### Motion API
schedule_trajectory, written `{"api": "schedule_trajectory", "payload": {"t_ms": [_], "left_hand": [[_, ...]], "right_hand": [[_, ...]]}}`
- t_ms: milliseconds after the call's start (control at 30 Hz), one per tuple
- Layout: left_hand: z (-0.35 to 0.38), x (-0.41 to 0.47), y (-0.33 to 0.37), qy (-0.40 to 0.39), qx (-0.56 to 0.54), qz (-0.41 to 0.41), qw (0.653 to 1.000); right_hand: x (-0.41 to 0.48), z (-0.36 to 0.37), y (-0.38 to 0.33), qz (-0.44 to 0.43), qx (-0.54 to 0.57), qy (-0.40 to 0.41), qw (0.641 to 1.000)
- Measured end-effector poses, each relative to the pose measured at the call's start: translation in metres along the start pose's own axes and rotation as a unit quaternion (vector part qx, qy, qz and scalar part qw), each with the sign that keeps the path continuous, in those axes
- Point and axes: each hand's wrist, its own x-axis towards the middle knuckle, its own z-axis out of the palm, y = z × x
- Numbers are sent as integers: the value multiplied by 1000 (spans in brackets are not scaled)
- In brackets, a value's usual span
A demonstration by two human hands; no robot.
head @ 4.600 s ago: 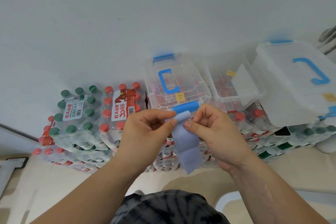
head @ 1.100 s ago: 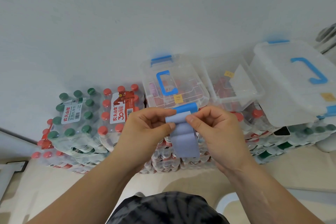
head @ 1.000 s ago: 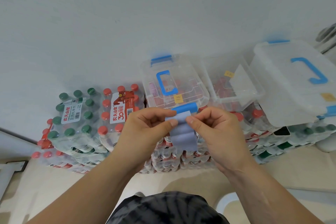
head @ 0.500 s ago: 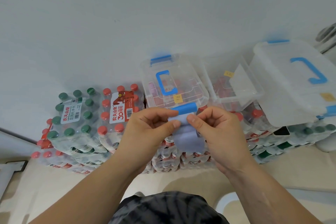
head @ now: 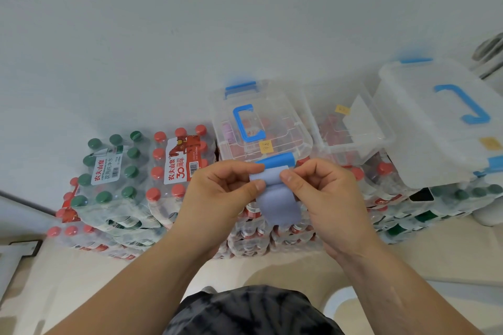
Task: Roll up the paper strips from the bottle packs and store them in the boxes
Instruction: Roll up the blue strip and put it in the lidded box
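Both hands, left (head: pixel 217 198) and right (head: pixel 324 196), pinch one blue paper strip (head: pixel 275 198); three clear boxes (head: pixel 261 128) behind.

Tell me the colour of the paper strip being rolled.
Pale blue-grey paper strip, plain, with no pattern; seen in the head view.

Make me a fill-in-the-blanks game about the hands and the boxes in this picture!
1. The left hand and right hand roll a strip coloured ____.
2. The closed box behind the hands has a handle coloured ____.
3. The pack farthest left on top has caps coloured ____.
4. The pack beside it has caps coloured ____.

Missing words: blue; blue; green; red
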Motion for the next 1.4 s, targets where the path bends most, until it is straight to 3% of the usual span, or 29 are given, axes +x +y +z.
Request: {"api": "schedule_trajectory", "payload": {"t_ms": [200,800,1033,1400], "left_hand": [[2,-1,3,-10,-34,-25,999],[0,0,2,15,17,0,1000],[3,-1,4,2,-29,-20,999],[0,0,1,4,-1,-4,1000]], "right_hand": [[-2,0,-1,1,15,0,1000],[-3,5,-1,33,36,-5,999],[-2,5,-2,54,97,-10,994],[-2,4,-5,44,41,4,998]]}}
